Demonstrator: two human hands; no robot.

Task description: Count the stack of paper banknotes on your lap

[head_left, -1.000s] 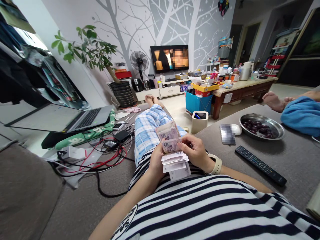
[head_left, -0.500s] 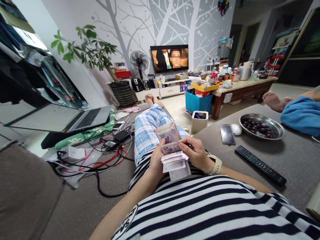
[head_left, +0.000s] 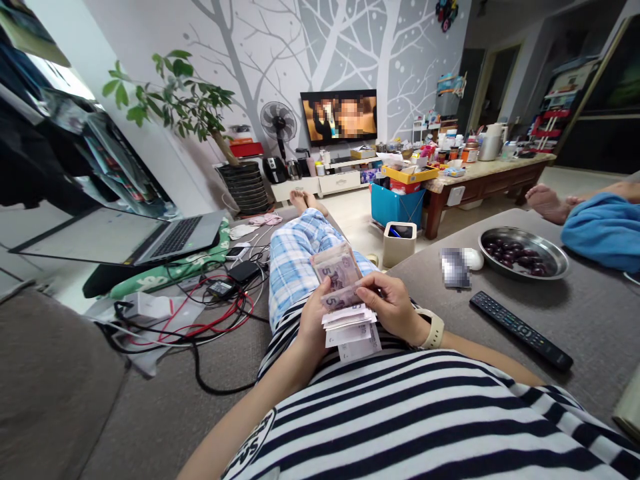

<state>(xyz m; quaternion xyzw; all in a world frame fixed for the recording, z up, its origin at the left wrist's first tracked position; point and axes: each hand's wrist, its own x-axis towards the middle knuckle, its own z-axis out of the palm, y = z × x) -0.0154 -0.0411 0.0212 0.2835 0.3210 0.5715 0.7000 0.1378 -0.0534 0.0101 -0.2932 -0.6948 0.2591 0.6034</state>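
Over my lap, a stack of purple-brown banknotes [head_left: 341,265] marked with a 5 is held between both hands. My left hand [head_left: 315,317] grips the stack from the left, its thumb lying on the notes. From the right, my right hand [head_left: 393,308] pinches the edge of a folded-down note with thumb and fingers. The lower ends of several notes [head_left: 353,333] fan out toward my striped shirt, their pale backs up. Parts of the fingers are hidden behind the stack.
To the right on the couch lie a remote control [head_left: 520,330], a white mouse [head_left: 473,259] and a metal bowl [head_left: 563,270] of dark round fruit. At left are a laptop [head_left: 175,240] and tangled cables [head_left: 235,310]. Another person's foot [head_left: 547,203] rests at far right.
My right thumb and fingers have shifted very slightly left over the folded note. The left hand keeps its grip. The television picture has changed.
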